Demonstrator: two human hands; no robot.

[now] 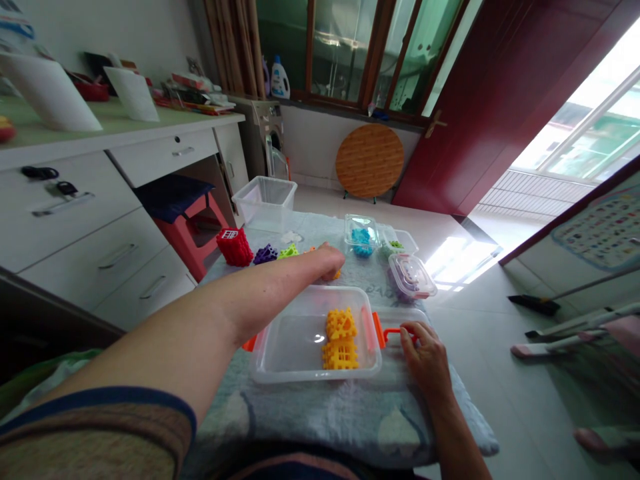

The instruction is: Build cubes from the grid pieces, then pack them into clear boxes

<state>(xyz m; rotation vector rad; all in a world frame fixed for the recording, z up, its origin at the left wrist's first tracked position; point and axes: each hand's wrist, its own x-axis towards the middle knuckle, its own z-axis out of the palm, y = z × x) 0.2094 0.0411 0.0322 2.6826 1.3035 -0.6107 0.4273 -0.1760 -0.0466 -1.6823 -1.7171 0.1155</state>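
My left hand (330, 260) stretches across the table with its fingers curled down on an orange-yellow toy block (338, 274), mostly hidden under it. A clear plastic box (290, 353) with orange side clips stands in front of me, and yellow interlocking blocks (341, 339) sit in its right half. To the box's right, my right hand (423, 350) has its fingers closed around the end of an orange handle (391, 332). A clear lid (417, 317) lies beneath that hand. Beyond my left forearm are lime-green blocks (289, 251), purple blocks (265, 254) and a red block stack (235, 247).
A large clear bin (266, 202) stands at the table's far left. On the far right are a container with blue blocks (362, 241), a container with green pieces (397, 244) and a lidded container (412, 275). A stool (180, 207) stands left, by white drawers (100, 253).
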